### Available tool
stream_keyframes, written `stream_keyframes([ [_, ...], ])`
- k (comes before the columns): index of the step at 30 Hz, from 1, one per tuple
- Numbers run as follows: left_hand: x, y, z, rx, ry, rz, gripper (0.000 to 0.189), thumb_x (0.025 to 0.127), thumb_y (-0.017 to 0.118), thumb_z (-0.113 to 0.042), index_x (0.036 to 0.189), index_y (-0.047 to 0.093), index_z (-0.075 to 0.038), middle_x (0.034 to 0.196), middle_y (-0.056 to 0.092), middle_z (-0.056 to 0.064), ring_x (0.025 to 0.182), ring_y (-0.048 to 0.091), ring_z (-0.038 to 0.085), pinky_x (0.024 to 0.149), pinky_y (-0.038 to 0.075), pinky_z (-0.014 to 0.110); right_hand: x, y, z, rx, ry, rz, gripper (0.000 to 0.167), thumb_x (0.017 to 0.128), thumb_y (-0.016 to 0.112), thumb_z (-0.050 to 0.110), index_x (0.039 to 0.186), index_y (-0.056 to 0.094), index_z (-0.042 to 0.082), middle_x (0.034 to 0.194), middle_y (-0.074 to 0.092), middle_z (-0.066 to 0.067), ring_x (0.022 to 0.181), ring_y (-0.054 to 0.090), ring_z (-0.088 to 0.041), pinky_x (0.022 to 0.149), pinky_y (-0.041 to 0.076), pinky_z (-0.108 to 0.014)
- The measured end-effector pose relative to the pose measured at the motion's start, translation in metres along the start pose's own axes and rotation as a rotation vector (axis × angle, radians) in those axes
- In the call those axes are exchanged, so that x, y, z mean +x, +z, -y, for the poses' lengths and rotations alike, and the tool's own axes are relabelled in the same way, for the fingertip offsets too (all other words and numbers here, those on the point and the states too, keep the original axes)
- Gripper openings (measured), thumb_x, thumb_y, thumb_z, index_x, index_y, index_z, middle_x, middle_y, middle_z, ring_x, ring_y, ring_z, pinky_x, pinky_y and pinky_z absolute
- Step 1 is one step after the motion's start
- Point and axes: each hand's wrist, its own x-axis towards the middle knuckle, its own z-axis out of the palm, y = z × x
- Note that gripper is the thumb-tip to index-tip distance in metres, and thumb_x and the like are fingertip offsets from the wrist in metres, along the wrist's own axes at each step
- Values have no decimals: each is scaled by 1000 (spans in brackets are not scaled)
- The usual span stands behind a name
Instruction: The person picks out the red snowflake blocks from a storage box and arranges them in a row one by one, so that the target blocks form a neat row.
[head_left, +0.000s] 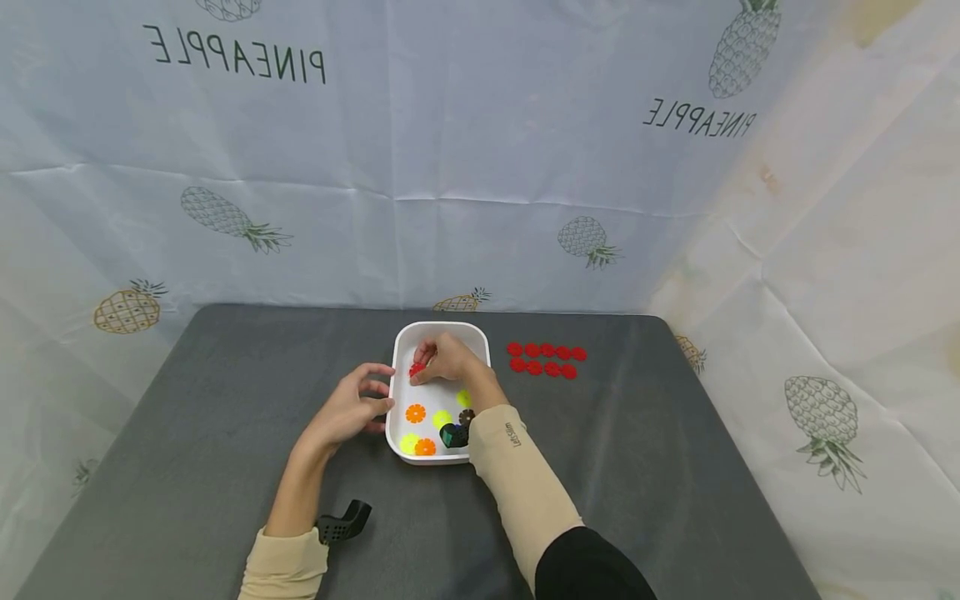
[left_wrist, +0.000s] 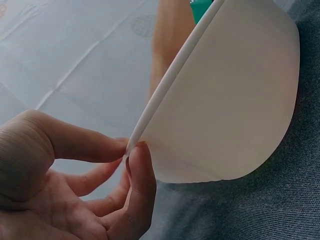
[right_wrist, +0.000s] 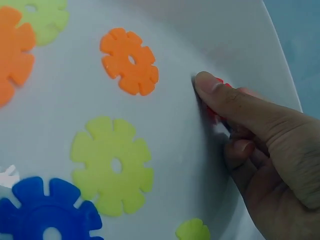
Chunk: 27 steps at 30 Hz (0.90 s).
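Note:
The white tray (head_left: 442, 396) sits on the dark table, holding several notched plastic discs. My left hand (head_left: 352, 408) is at the tray's left side; in the left wrist view its thumb and a finger pinch the rim (left_wrist: 162, 92). Inside the tray, near its far left part, my right hand (head_left: 453, 360) pinches a red notched disc (right_wrist: 212, 119) between thumb and fingers, which partly cover it. Close to that hand in the right wrist view lie an orange disc (right_wrist: 137, 76), a yellow-green disc (right_wrist: 92, 155) and a blue disc (right_wrist: 45, 207).
Two rows of red discs (head_left: 547, 350) are laid out to the right of the tray on the grey table (head_left: 645, 467). A dark disc (head_left: 466, 417) shows beside the right wrist camera (head_left: 453, 435). A pineapple-print cloth (head_left: 480, 150) hangs behind the table.

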Motion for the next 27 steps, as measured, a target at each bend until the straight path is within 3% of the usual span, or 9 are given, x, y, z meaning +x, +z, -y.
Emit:
stream_keyframes([
  [6,0,0,0,-8,3,2,59,102,65,-4,155,42,0,121,62,22,85,69,21,73,68,42,0,-10,5,-23,-12,66,23,90,88,11,100,68,5,77,60,4,66,57,-10,63,49,-18],
  [9,0,-1,0,-6,3,4,59,102,65,-5,156,42,0,123,62,23,85,69,21,73,68,43,0,-20,11,-12,-30,85,21,94,84,13,108,70,5,82,63,2,65,62,-12,67,58,-22],
  [13,0,-1,1,-6,-1,8,59,102,65,-6,156,42,0,123,61,23,85,69,21,74,68,44,-5,-39,19,35,-82,57,27,97,81,15,121,73,6,91,67,-3,70,69,-15,79,67,-34],
  [19,-1,-1,1,-4,1,2,58,102,66,-6,155,44,-2,122,62,21,83,68,21,72,67,40,-19,-74,17,153,-163,17,30,101,76,9,128,71,-3,90,66,-6,74,72,-17,88,68,-47],
  [23,-2,0,0,-3,-6,-2,56,102,66,-6,154,46,-4,122,62,21,83,68,21,71,66,36,-36,-99,6,230,-151,-22,31,101,74,5,129,70,-6,93,64,-7,79,76,-19,92,66,-56],
  [27,-1,-1,0,-5,-12,-4,55,102,66,-5,154,47,-4,123,61,21,83,68,21,71,66,35,-57,-127,-14,222,-133,-76,35,100,73,4,133,67,-6,102,67,-9,84,79,-20,94,65,-59],
])
